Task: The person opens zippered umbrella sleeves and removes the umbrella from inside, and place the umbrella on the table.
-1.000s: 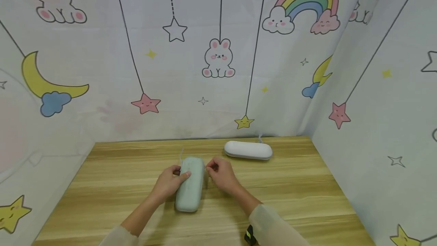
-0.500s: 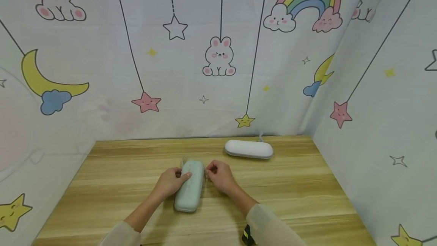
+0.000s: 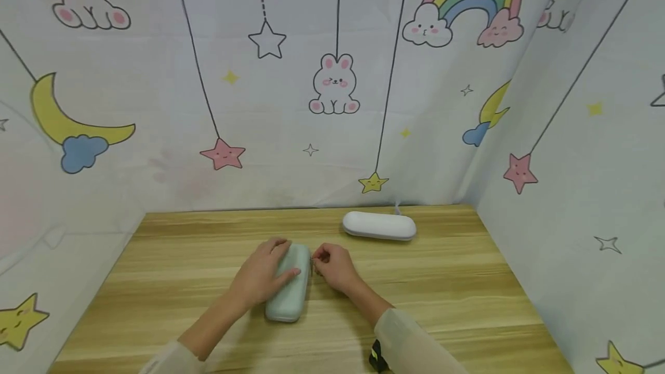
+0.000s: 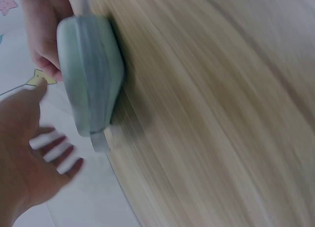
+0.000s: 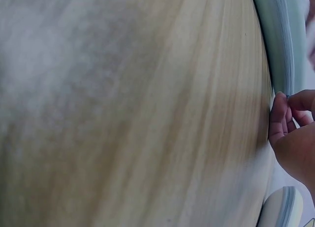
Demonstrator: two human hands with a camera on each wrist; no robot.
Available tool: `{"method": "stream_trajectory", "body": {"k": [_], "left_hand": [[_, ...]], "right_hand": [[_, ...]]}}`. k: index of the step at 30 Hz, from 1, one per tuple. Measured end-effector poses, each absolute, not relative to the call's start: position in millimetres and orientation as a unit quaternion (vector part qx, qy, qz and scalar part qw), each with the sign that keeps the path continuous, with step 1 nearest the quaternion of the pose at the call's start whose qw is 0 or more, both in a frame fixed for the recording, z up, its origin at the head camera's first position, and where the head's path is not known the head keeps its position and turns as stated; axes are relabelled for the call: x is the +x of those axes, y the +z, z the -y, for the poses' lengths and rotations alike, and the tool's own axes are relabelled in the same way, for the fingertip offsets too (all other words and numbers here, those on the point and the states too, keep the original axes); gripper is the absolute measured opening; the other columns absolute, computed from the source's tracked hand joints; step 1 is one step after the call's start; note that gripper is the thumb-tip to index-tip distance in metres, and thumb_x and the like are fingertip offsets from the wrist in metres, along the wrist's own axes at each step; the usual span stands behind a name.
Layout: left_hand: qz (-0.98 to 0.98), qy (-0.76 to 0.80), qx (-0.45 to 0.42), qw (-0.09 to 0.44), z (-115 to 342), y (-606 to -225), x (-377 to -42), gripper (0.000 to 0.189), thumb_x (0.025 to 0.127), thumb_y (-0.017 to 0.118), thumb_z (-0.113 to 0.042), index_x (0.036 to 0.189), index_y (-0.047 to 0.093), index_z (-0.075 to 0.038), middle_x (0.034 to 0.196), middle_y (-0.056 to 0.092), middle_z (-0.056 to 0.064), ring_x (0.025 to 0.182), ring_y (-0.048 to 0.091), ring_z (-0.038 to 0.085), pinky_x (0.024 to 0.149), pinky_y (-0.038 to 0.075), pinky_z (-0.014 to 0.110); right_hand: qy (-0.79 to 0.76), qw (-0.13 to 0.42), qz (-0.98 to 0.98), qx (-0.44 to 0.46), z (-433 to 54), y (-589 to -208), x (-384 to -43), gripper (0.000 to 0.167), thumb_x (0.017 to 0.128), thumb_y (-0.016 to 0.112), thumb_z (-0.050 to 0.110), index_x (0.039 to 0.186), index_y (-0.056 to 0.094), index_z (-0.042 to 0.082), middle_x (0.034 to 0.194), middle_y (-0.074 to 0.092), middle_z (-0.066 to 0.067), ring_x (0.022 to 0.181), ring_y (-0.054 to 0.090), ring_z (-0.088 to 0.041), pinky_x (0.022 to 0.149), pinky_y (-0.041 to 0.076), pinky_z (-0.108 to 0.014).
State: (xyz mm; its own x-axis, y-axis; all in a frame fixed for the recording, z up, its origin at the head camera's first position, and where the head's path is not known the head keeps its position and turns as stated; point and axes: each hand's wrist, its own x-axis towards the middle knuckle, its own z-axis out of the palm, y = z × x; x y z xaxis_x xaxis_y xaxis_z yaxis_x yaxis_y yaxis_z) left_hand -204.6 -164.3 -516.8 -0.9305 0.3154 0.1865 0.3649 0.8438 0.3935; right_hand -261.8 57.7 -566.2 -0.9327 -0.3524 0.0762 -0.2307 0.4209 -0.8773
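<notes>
A mint green zippered case (image 3: 288,299) lies lengthwise on the table, left of the middle. My left hand (image 3: 260,275) hovers over its left side in the head view. In the left wrist view this hand (image 4: 27,153) has its fingers spread and stands apart from the case (image 4: 73,84). A grey zipper band (image 4: 93,74) runs round the case, with a small tab (image 4: 100,142) at one end. My right hand (image 3: 336,268) is at the case's upper right edge, thumb and forefinger pinching the zipper pull, which the fingertips (image 5: 280,98) mostly hide.
A white elongated case (image 3: 379,226) with a small strap lies at the back right of the wooden table (image 3: 441,287). Beside the right sleeve sits a small black thing with a yellow-green mark (image 3: 377,356). A patterned cloth (image 3: 270,114) hangs behind the table.
My left hand has let go of the green case's side, its fingers now straighter and raised over it. The right hand stays at the upper right edge, pinching.
</notes>
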Motion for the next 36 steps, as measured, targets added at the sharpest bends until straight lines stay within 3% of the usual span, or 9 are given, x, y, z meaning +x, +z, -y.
{"method": "stream_trajectory", "body": {"k": [2, 7, 17, 26, 36], "left_hand": [[0.948, -0.197, -0.238, 0.071, 166.0, -519.5, -206.5, 0.074, 0.099, 0.074, -0.048, 0.153, 0.054, 0.000, 0.156, 0.051, 0.019, 0.143, 0.049, 0.041, 0.112, 0.046, 0.057], [0.932, -0.171, -0.311, 0.077, 168.9, -529.4, -208.5, 0.077, 0.101, 0.068, -0.055, 0.157, 0.052, -0.005, 0.162, 0.045, 0.015, 0.150, 0.041, 0.041, 0.116, 0.041, 0.060], [0.929, -0.117, -0.339, 0.094, 172.6, -546.0, -210.0, 0.065, 0.107, 0.053, -0.057, 0.156, 0.055, -0.015, 0.166, 0.041, 0.012, 0.153, 0.038, 0.034, 0.116, 0.043, 0.055], [0.921, -0.112, -0.348, 0.136, 174.2, -559.4, -209.0, 0.057, 0.106, 0.058, -0.044, 0.155, 0.056, -0.016, 0.164, 0.045, 0.011, 0.151, 0.041, 0.033, 0.113, 0.046, 0.053], [0.923, -0.143, -0.335, 0.126, 174.7, -559.8, -209.0, 0.056, 0.105, 0.060, -0.043, 0.155, 0.057, -0.017, 0.164, 0.045, 0.009, 0.152, 0.041, 0.031, 0.111, 0.047, 0.054]], "right_hand": [[-0.498, 0.056, -0.847, -0.178, -57.9, -564.6, -262.0, 0.006, 0.100, 0.069, 0.004, 0.099, 0.073, 0.000, 0.084, 0.068, 0.000, 0.074, 0.063, -0.009, 0.066, 0.055, -0.023], [-0.487, 0.061, -0.853, -0.179, -57.7, -563.0, -263.3, 0.005, 0.100, 0.069, 0.005, 0.098, 0.074, 0.004, 0.084, 0.068, 0.002, 0.076, 0.063, -0.009, 0.068, 0.055, -0.024], [-0.496, 0.072, -0.847, -0.178, -59.9, -563.9, -268.7, 0.004, 0.098, 0.069, 0.004, 0.098, 0.072, 0.001, 0.084, 0.068, 0.002, 0.076, 0.063, -0.010, 0.068, 0.055, -0.025], [-0.519, 0.097, -0.832, -0.168, -63.5, -570.4, -267.9, 0.004, 0.095, 0.068, 0.002, 0.097, 0.071, 0.001, 0.080, 0.068, 0.001, 0.071, 0.064, -0.010, 0.064, 0.056, -0.025], [-0.530, 0.113, -0.821, -0.180, -68.1, -574.4, -268.8, 0.010, 0.093, 0.068, -0.001, 0.096, 0.071, 0.008, 0.085, 0.069, 0.002, 0.074, 0.063, -0.010, 0.068, 0.055, -0.025]]}}
